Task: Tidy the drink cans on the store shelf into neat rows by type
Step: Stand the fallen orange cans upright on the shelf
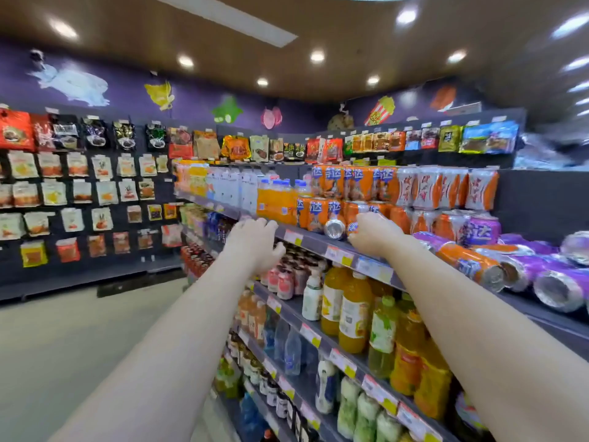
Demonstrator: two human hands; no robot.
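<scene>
Orange cans stand stacked in two layers on the grey shelf; white-and-orange cans stand to their right. One orange can lies on its side, silver end towards me. My right hand is closed around another orange can, mostly hidden by the fingers. My left hand rests at the shelf's front edge, fingers apart, holding nothing. Further right a purple can stands upright, and purple cans and an orange can lie toppled near the edge.
Orange drink bottles stand left of the cans on the same shelf. Juice bottles fill the shelves below. Snack packets hang on the wall to the left, beyond the pale aisle floor.
</scene>
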